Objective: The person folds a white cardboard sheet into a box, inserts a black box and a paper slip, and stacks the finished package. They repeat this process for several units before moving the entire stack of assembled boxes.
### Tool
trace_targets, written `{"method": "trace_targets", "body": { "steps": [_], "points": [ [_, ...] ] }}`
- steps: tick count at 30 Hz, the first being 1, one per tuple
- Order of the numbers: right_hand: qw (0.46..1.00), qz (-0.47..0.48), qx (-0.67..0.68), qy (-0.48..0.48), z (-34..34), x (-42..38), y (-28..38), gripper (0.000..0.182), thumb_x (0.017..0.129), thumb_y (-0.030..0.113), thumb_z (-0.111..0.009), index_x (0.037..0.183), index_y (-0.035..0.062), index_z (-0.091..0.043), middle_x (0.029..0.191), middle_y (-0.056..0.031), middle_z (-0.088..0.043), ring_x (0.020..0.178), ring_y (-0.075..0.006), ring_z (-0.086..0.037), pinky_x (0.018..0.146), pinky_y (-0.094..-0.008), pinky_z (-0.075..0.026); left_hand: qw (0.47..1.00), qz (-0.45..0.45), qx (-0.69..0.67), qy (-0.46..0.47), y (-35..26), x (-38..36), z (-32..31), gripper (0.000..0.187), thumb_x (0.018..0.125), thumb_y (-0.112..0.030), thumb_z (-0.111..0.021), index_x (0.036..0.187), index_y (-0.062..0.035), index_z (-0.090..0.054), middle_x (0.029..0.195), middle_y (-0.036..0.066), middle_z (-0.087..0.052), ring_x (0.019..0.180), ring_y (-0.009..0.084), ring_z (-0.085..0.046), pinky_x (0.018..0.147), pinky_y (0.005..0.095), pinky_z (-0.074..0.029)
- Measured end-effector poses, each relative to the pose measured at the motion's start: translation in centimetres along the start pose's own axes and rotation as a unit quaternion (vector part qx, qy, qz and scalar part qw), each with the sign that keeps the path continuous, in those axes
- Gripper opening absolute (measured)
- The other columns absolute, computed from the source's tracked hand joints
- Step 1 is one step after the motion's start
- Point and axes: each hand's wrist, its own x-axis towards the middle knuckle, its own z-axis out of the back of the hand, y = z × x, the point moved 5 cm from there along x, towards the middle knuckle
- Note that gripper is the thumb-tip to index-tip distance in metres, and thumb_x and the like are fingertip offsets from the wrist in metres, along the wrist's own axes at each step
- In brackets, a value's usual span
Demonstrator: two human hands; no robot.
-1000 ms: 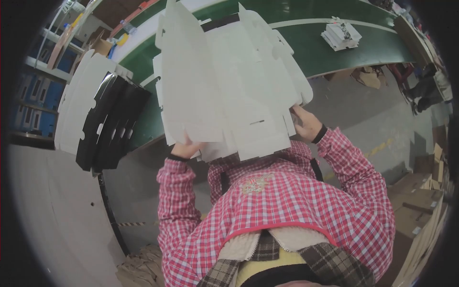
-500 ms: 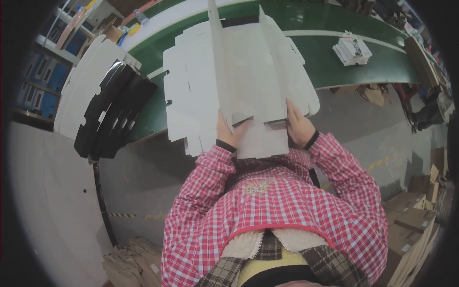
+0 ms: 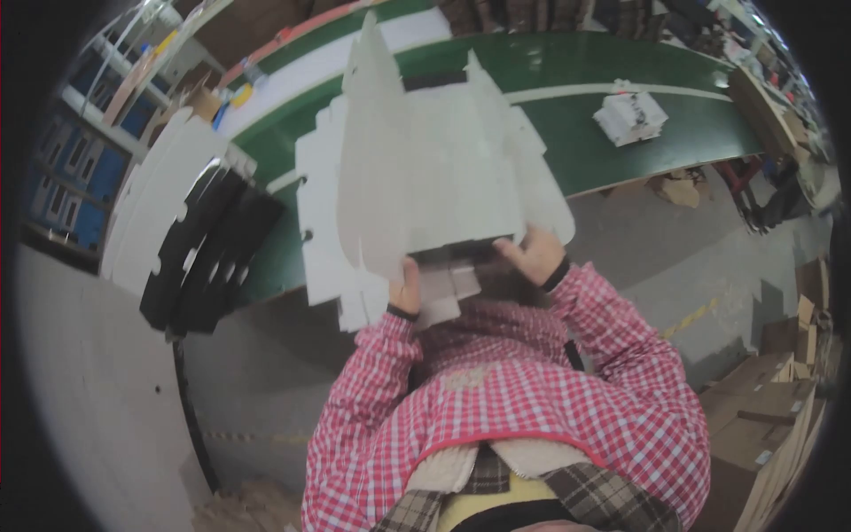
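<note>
A partly folded white cardboard box (image 3: pixel 452 168) stands before me with its left and right side flaps raised. My left hand (image 3: pixel 405 288) grips its near left corner, thumb up and the other fingers hidden behind the card. At the near right corner, my right hand (image 3: pixel 536 255) holds the box with its thumb at the near edge. A dark strip (image 3: pixel 465 251) shows along that edge between the hands. Under the box lie flat white cardboard blanks (image 3: pixel 317 222), their left edges sticking out. A paler flap (image 3: pixel 448 288) hangs below, blurred by motion.
A green table (image 3: pixel 656 164) runs across the view. On its left lean white cardboard sheets (image 3: pixel 155 199) and black cardboard pieces (image 3: pixel 208 248). A small stack of white pieces (image 3: pixel 631 117) sits at the right. Brown cartons (image 3: pixel 762 412) stand on the floor at lower right.
The box's near edge has folded up, showing a dark strip. My right thumb has come onto that edge, and my left hand has shifted down and left. The view has tilted slightly.
</note>
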Motion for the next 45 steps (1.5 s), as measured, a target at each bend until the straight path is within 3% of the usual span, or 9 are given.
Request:
{"method": "trace_targets", "body": {
  "steps": [8,14,20,26,31,35,38,41,45],
  "points": [
    [0.985,0.111,-0.130,-0.028,-6.6,0.2,6.3,0.061,0.085,0.053,-0.035,0.056,0.0032,-0.056,0.059,-0.0115,-0.056,0.052,-0.0269,-0.053,0.047,-0.0366,-0.039,0.955,0.094,-0.012,-0.282,4.3,-1.2,5.5,0.072,0.077,-0.035,-0.059,0.129,0.0053,-0.029,0.129,0.022,-0.037,0.121,0.0338,-0.034,0.105,0.0357,-0.020],
    [0.892,0.446,-0.010,-0.080,-13.5,-6.3,13.6,0.029,0.089,0.024,-0.041,0.101,0.0006,-0.055,0.095,-0.0155,-0.053,0.082,-0.0296,-0.051,0.076,-0.0383,-0.042,0.891,-0.102,0.215,-0.386,0.0,-6.5,10.4,0.047,0.078,-0.018,-0.056,0.116,0.0066,-0.046,0.115,0.023,-0.050,0.112,0.0335,-0.045,0.100,0.0389,-0.031],
    [0.828,0.553,-0.019,0.090,-29.9,-19.1,22.1,0.009,0.063,0.014,-0.055,0.069,0.0070,-0.054,0.071,-0.0108,-0.051,0.066,-0.0264,-0.048,0.053,-0.0392,-0.040,0.749,0.332,0.155,-0.553,8.2,-27.7,22.3,0.042,0.081,-0.027,-0.049,0.106,0.0051,-0.055,0.106,0.021,-0.057,0.101,0.0330,-0.052,0.092,0.0378,-0.038],
    [0.834,0.352,-0.099,0.414,-28.7,-10.7,19.3,0.040,0.070,0.047,-0.053,0.068,0.0082,-0.063,0.068,-0.0091,-0.060,0.064,-0.0279,-0.059,0.052,-0.0398,-0.046,0.836,0.153,0.073,-0.522,4.2,-19.1,17.6,0.050,0.077,-0.028,-0.062,0.114,0.0034,-0.051,0.117,0.018,-0.051,0.112,0.0282,-0.045,0.099,0.0364,-0.030],
    [0.818,0.478,0.011,0.321,-24.1,-10.3,18.3,0.019,0.077,0.018,-0.052,0.088,0.0023,-0.054,0.077,-0.0117,-0.057,0.069,-0.0281,-0.057,0.061,-0.0391,-0.047,0.902,0.128,0.237,-0.338,9.9,-17.1,18.7,0.057,0.080,-0.020,-0.056,0.131,-0.0138,-0.031,0.126,0.016,-0.043,0.103,0.0301,-0.049,0.092,0.0351,-0.037],
    [0.570,0.727,0.317,0.213,-14.4,-13.3,21.9,0.033,0.083,0.000,-0.051,0.116,-0.0030,-0.047,0.114,-0.0193,-0.052,0.103,-0.0322,-0.052,0.089,-0.0396,-0.045,0.717,-0.062,0.659,-0.221,-0.1,-14.1,29.2,0.025,0.078,-0.018,-0.050,0.102,-0.0102,-0.052,0.097,0.010,-0.056,0.090,0.0239,-0.051,0.079,0.0320,-0.041],
    [0.687,0.704,-0.132,0.121,-15.0,-5.6,30.0,0.013,0.076,0.001,-0.050,0.076,0.0106,-0.059,0.078,-0.0047,-0.057,0.077,-0.0204,-0.055,0.076,-0.0328,-0.047,0.746,0.006,0.059,-0.663,-4.7,-19.3,39.3,0.049,0.083,-0.021,-0.058,0.121,0.0025,-0.039,0.115,0.016,-0.048,0.106,0.0223,-0.048,0.092,0.0299,-0.038],
    [0.734,0.674,0.044,-0.071,-16.5,2.3,31.9,0.093,0.055,0.030,-0.079,0.130,0.0059,-0.029,0.130,-0.0248,-0.029,0.117,-0.0393,-0.034,0.091,-0.0515,-0.033,0.704,-0.178,0.347,-0.593,-13.6,-19.9,38.2,0.021,0.081,-0.006,-0.054,0.102,-0.0058,-0.060,0.100,0.006,-0.060,0.094,0.0179,-0.054,0.084,0.0298,-0.042],
    [0.733,0.668,-0.110,-0.066,-17.7,2.0,36.8,0.057,0.066,0.039,-0.072,0.106,0.0039,-0.049,0.086,-0.0106,-0.057,0.080,-0.0250,-0.053,0.086,-0.0399,-0.036,0.673,-0.207,0.578,-0.413,-13.3,-15.1,35.0,0.027,0.081,-0.026,-0.057,0.096,-0.0036,-0.059,0.093,0.012,-0.060,0.089,0.0288,-0.054,0.084,0.0405,-0.040]
  ]
}}
